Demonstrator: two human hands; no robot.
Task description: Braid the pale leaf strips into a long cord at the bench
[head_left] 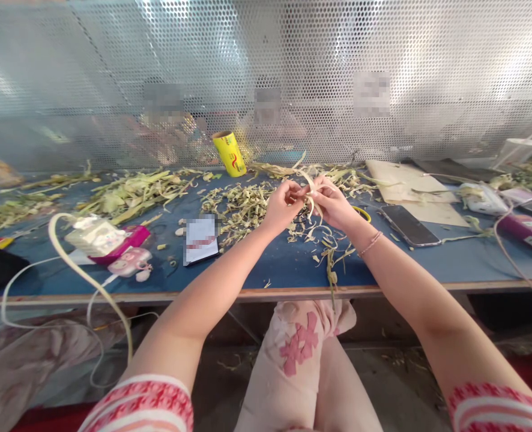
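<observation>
A blue table [428, 264] is carrying pale yellow-green husk strips [243, 207] and a yellow can [229, 153] with red marking at the far side. A pink case [128, 240] is lying at the left, a black phone [409, 225] at the right. Red-and-white striped sleeves [144, 405] are showing nearest, with pink-flowered cloth [299, 345] between them.

Red-and-white striped short sleeves, thin bracelet [370, 243] on right wrist, pale pink flower-print trousers.

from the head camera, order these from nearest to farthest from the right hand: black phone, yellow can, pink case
1. black phone, just right of the right hand on the blue table.
2. yellow can, behind and to the left, by the mesh screen.
3. pink case, far left near the table's front edge.
</observation>
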